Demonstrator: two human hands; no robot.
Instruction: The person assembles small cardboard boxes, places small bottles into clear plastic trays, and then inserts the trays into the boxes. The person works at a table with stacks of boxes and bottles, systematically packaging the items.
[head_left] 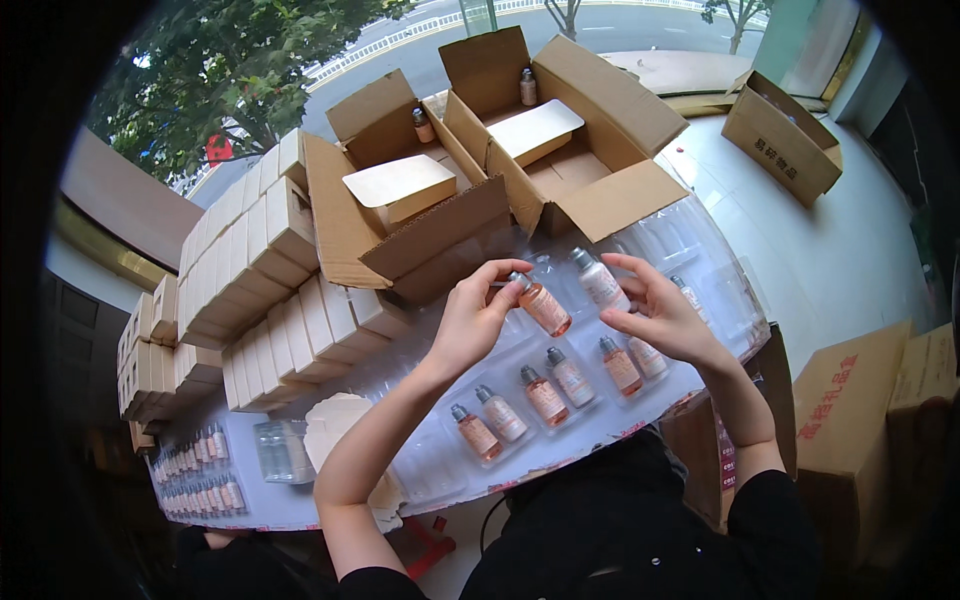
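Note:
My left hand [478, 318] pinches the cap end of a small bottle of orange-pink liquid [545, 306], which tilts over the clear plastic trays. To its right, my right hand [662, 312] has thumb and fingers around a small bottle of pale, whitish liquid [601, 281] with a grey cap. Below both hands, several orange and pale bottles lie in pairs in clear trays, among them an orange bottle [544, 397] and a pale bottle [571, 379]. Another bottle [687, 296] is partly hidden behind my right hand.
Two open cardboard boxes [440, 226] [610, 108] stand at the back, each with a bottle and a white carton inside. Stacked pale cartons [245, 265] fill the left. Beyond them are rows of bottles [205, 497] and clear trays [283, 452]. Cardboard boxes [850, 425] stand right.

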